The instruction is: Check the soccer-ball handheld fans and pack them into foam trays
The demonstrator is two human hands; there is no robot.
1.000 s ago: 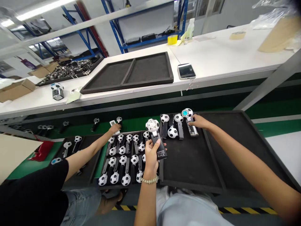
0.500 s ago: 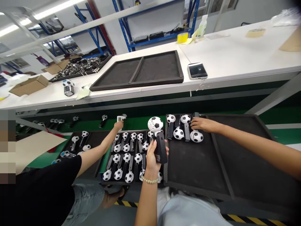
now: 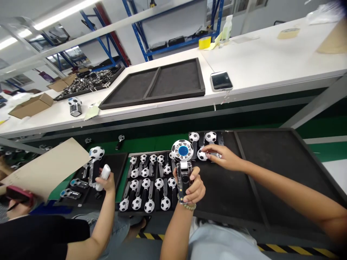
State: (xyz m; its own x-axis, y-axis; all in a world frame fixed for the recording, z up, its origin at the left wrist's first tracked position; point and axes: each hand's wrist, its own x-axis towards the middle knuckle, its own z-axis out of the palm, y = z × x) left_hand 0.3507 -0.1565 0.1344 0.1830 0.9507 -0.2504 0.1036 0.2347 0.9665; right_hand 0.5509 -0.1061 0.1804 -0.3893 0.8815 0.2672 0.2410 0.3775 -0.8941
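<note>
My left hand [image 3: 193,187] is closed around the handle of a football-patterned handheld fan [image 3: 183,151], held upright. Its face shows a blue centre, and see-through casing covers the handle's inner parts. To the right, my right hand [image 3: 226,157] reaches over the right-hand black tray [image 3: 222,191] with its fingers stretched out. The fingertips are at the ball head of a lying fan [image 3: 202,154]; whether they touch it is unclear. Another fan beneath this hand is mostly hidden. Two more ball heads, including one fan [image 3: 210,137], lie along the tray's back edge.
A middle tray [image 3: 127,211] holds rows of similar fans. At left, a co-worker's hand [image 3: 108,182] holds a white device near another fan [image 3: 97,153]. A cardboard sheet [image 3: 54,162] juts in there. On the white bench are a divided black tray [image 3: 177,77] and a phone [image 3: 221,81].
My left hand has turned its fan so the blue-centred face shows. My right hand has shifted left across the lying fans. The co-worker's hand has come back towards their body with the white device.
</note>
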